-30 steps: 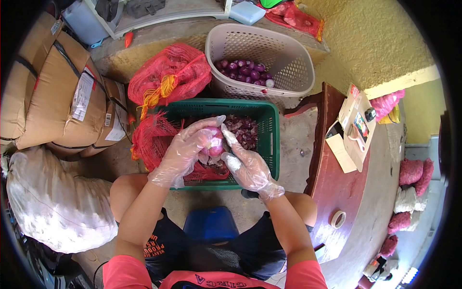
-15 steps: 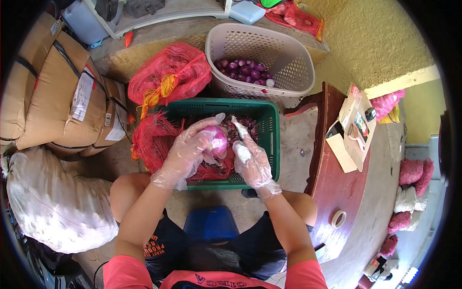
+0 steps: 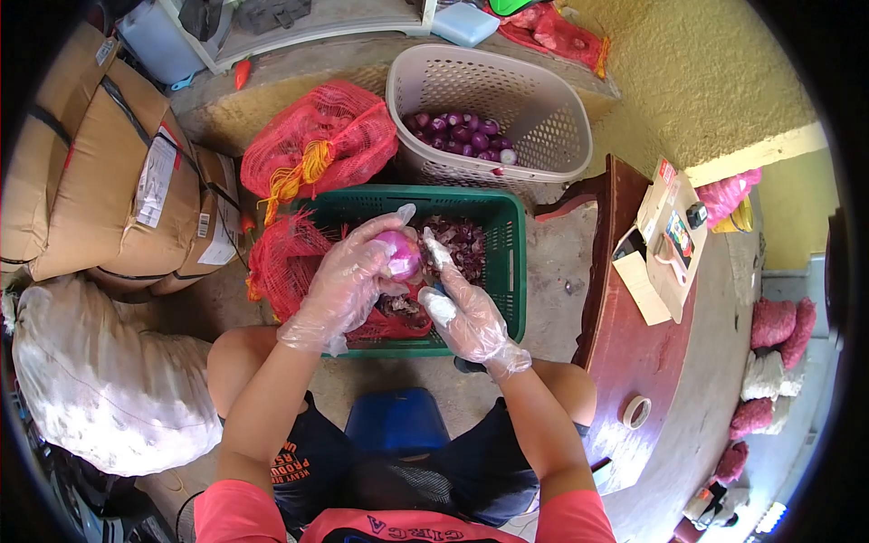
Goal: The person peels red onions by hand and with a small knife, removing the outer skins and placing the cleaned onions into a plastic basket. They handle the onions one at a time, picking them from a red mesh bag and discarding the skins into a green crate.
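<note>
Red onion point(image 3: 399, 252), partly peeled and glossy purple, sits above the green crate point(image 3: 509, 271), near its middle. The left hand point(image 3: 347, 282), in a clear plastic glove, is closed around it. The right hand point(image 3: 468, 319), gloved too, is just beside it, with one long tip up against the onion's right side; whether this hand grips anything I cannot tell.

Below them the crate holds loose purple peels point(image 3: 463, 242) towards its far right corner. A red mesh sack point(image 3: 279, 262) is draped over the crate's left edge. The crate stands on a bare concrete floor point(image 3: 557, 262), between the person's knees, and a blue stool point(image 3: 396, 421) shows under the person.

Beyond the crate's far edge, a second red mesh sack point(image 3: 319, 140) lies to the left. A white basket point(image 3: 543, 104) with peeled onions point(image 3: 462, 131) inside stands to the right.

Taped cardboard boxes point(image 3: 109, 172) are stacked on the left over a white sack point(image 3: 100, 380). On the right is a dark wooden table point(image 3: 634, 344) with a tape roll point(image 3: 636, 411) near its front edge. A rough yellow wall point(image 3: 706, 72) rises behind it.
</note>
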